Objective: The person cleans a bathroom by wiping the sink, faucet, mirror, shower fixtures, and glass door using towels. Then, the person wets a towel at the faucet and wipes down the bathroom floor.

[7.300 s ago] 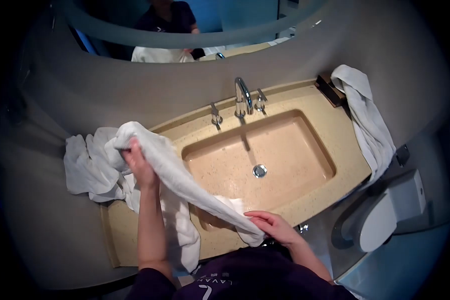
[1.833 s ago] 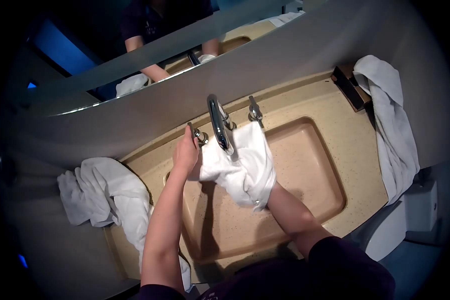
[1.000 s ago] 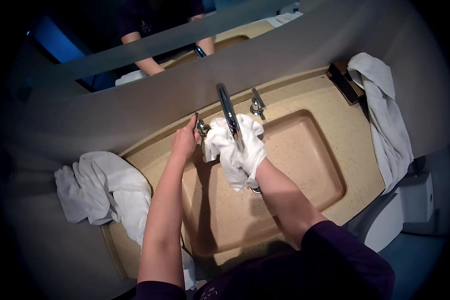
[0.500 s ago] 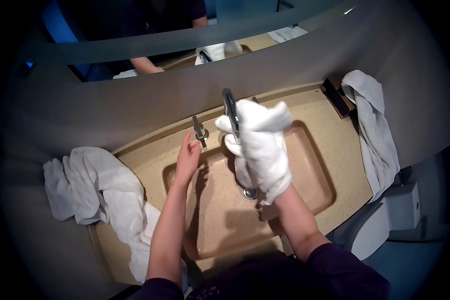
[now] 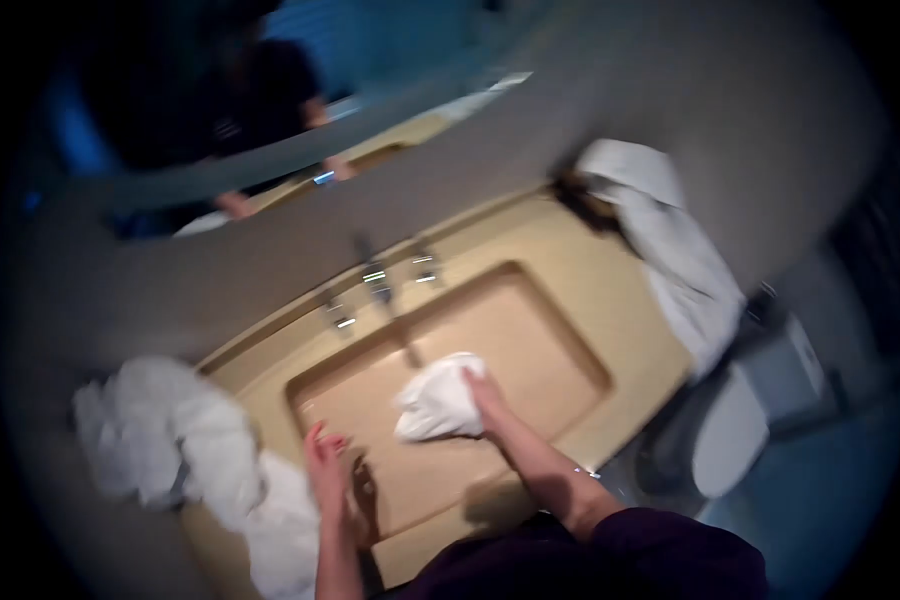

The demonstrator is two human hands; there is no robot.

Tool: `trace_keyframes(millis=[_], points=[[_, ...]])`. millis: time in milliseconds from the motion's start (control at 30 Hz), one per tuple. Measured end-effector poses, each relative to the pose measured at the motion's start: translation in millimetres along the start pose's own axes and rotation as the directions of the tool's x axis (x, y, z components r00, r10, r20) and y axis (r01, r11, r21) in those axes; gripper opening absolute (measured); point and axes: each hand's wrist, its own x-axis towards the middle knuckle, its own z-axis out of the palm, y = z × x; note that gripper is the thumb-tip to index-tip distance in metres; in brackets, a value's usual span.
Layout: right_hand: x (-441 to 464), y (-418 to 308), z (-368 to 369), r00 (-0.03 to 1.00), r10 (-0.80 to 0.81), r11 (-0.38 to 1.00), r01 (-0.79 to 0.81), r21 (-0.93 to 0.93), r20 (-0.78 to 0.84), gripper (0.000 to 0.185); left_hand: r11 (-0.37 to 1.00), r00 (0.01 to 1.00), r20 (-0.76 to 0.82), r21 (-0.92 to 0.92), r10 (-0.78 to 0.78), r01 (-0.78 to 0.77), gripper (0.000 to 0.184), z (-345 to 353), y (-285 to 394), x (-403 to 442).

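A bunched white cloth [image 5: 438,400] hangs over the middle of the beige sink [image 5: 550,325]. My right hand [image 5: 483,395] holds its right side, with the fingers partly hidden by the cloth. Over the left part of the basin is my left hand [image 5: 326,452], its fingers slightly bent and apart, holding nothing. Behind the basin stand the chrome faucet [image 5: 377,281] and two handles, blurred by motion; neither hand touches them. The drain is hidden.
A crumpled white towel [image 5: 210,455] lies along the counter's left end. At the right end a long white towel [image 5: 670,250] drapes over the edge beside a dark box [image 5: 582,203]. Beyond it is a toilet [image 5: 732,430]. A mirror [image 5: 300,110] curves above.
Both hands have drawn back from the faucet toward my body. The cloth, earlier spread over my right hand and forearm at the spout, is now bunched in that hand. My left hand has left the handle.
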Motion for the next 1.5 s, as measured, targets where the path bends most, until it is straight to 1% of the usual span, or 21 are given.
trace_keyframes(millis=[33,67,133,167,200,333,400,433,467,500,533,567,667,733,800,867,1033,1167,1333,1400,1500], points=[[-3,-5,-12,0.994,0.033,0.990,-0.046,0.131,0.105,0.041,0.999,1.000,0.028,0.033,0.009,-0.010,0.032,7,9,-4],[-14,-19,-28,0.983,-0.146,0.980,0.159,-0.119,0.109,0.044,0.999,0.996,0.073,0.016,0.047,-0.049,0.033,20,10,-2],[-95,-97,-19,0.916,-0.345,0.903,0.383,-0.195,0.205,0.048,0.989,0.982,0.171,-0.134,0.077,-0.055,0.029,43,-28,27],[-143,-130,-22,0.820,-0.528,0.835,0.548,-0.040,0.221,0.053,0.933,0.924,0.377,0.308,0.060,-0.187,0.043,60,54,-3],[-179,-154,-28,0.691,-0.677,0.729,0.676,0.103,0.254,0.060,0.998,0.954,0.295,0.016,0.051,-0.058,0.036,86,57,-10],[-286,-189,-122,0.502,-0.858,0.510,0.859,0.053,0.112,0.073,0.975,0.868,0.447,-0.054,0.216,-0.215,0.033,161,77,-22],[-307,-167,-162,0.546,-0.833,0.523,0.830,0.194,-0.087,0.064,0.961,0.835,0.487,-0.041,0.257,-0.273,0.032,198,92,-42],[-296,-130,-211,0.782,-0.596,0.637,0.599,0.486,-0.184,0.057,0.934,0.764,0.552,-0.086,0.335,-0.348,0.030,220,91,-52],[-280,-103,-239,0.799,-0.598,0.644,0.527,0.555,-0.065,0.052,0.902,0.685,0.608,-0.133,0.401,-0.411,0.029,239,92,-62],[-324,-119,-203,0.780,-0.623,0.753,0.618,0.225,-0.057,0.047,0.897,0.682,0.602,-0.144,0.415,-0.418,0.029,253,101,-80],[-306,-90,-247,0.652,-0.737,0.673,0.686,0.278,0.177,0.043,0.901,0.648,0.641,-0.178,0.412,-0.397,0.028,269,113,-102],[-317,-81,-255,0.788,-0.614,0.702,0.575,0.420,-0.050,0.044,0.905,0.612,0.677,-0.215,0.410,-0.368,0.027,290,120,-121],[-351,-82,-307,0.606,-0.651,0.610,0.776,0.161,-0.456,0.053,0.894,0.555,0.718,-0.224,0.420,-0.387,0.028,347,107,-156],[-403,-91,-324,0.497,-0.699,0.606,0.793,-0.058,-0.513,0.065,0.914,0.634,0.694,-0.088,0.341,-0.395,0.032,379,127,-190],[-443,-109,-362,0.602,-0.264,0.710,0.650,0.270,-0.754,0.059,0.908,0.592,0.702,-0.203,0.395,-0.365,0.026,427,114,-203],[-427,-70,-461,0.612,-0.324,0.683,0.679,0.270,-0.721,0.051,0.878,0.554,0.689,-0.287,0.467,-0.383,0.018,456,104,-211],[-434,-96,-529,0.334,-0.519,0.707,0.685,-0.176,-0.786,0.044,0.830,0.560,0.660,-0.183,0.501,-0.527,0.016,507,171,-242],[-427,-145,-580,0.142,-0.645,0.691,0.530,-0.492,-0.751,0.040,0.614,0.418,0.558,-0.221,0.717,-0.758,0.020,554,231,-218],[-430,-249,-610,-0.029,-0.853,0.476,0.365,-0.800,-0.521,0.048,0.463,0.303,0.422,-0.354,0.854,-0.813,0.034,647,308,-212],[-416,-295,-614,-0.027,-0.838,0.507,0.333,-0.795,-0.545,0.046,0.366,0.230,0.384,-0.333,0.894,-0.869,0.046,690,331,-213],[-380,-348,-629,0.145,-0.965,0.215,-0.036,-0.976,-0.218,0.053,0.265,0.158,0.345,-0.289,0.925,-0.920,0.065,758,354,-209]])
